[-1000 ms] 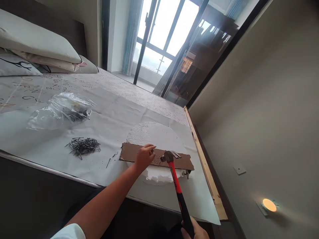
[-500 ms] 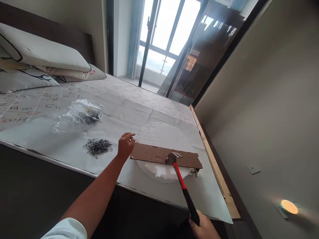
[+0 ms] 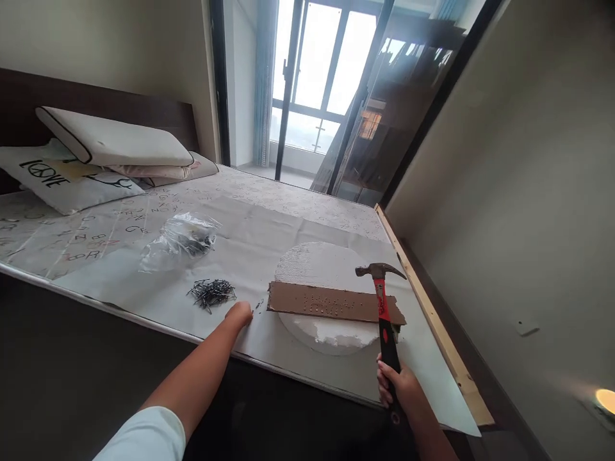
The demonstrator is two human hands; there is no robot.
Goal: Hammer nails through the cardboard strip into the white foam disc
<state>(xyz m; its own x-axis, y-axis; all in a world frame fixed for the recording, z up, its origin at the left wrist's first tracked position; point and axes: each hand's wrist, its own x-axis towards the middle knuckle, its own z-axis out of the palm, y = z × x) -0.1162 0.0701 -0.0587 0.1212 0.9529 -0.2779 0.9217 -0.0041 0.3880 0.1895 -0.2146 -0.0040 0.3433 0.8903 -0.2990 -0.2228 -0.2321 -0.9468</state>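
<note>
My right hand [image 3: 396,383] grips the black and red handle of a claw hammer [image 3: 383,307], its head raised over the right part of a brown board [image 3: 288,298]. Rows of nail heads [image 3: 331,303] dot the middle of that board. Beneath it lies a round white foam disc [image 3: 327,259] with a ragged near edge. Left of the board, my left hand [image 3: 239,314] is low over the sheet with its fingers curled and mostly hidden; whether they hold anything cannot be seen. A few loose nails [image 3: 259,305] lie just beyond it, and a heap of nails [image 3: 213,293] sits to its left.
A crumpled clear plastic bag [image 3: 180,242] with dark contents lies behind the nail heap. A pale sheet [image 3: 254,224] covers part of the mattress [image 3: 115,221]. Pillows [image 3: 139,144] lie at the back left. A wooden rail [image 3: 427,307] runs along the right side.
My left hand has left the board's left end and dropped nearer and lower, its fingers now curled. The hammer has lifted off the board and swung upright. The view has shifted left.
</note>
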